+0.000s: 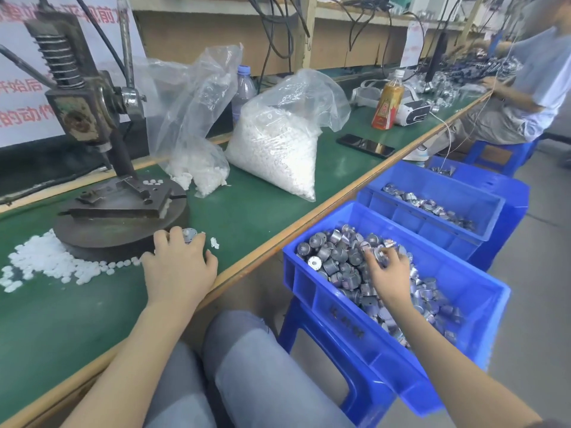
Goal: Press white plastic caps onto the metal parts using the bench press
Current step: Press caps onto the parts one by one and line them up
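To the left of the left hand (179, 264), a loose heap of white plastic caps (46, 261) lies on the green table (247, 211), curving round the front of the bench press (92, 118), which stands just beyond that hand; whether anything sits in its fixture cannot be told. The left hand rests on the table against the press's round base (123, 236), fingers curled over a metal part (189, 235) that peeks out at the fingertips, with a few stray caps just to its right. Further beyond this grip stand two clear bags of caps (278, 143), untouched. To the right, off the table edge, the right hand (386, 273) reaches down into the blue bin (340, 307), its fingers closed round a second metal part (380, 253) at the top of the heap of metal parts (333, 264) that lies all around it. The step in hand looks like loading: one part waits by the press while the next is being picked. The next move likely calls for lifting the right-hand part clear of its neighbours, then setting a part and a cap under the ram; whichever hand pulls the lever must first be emptied
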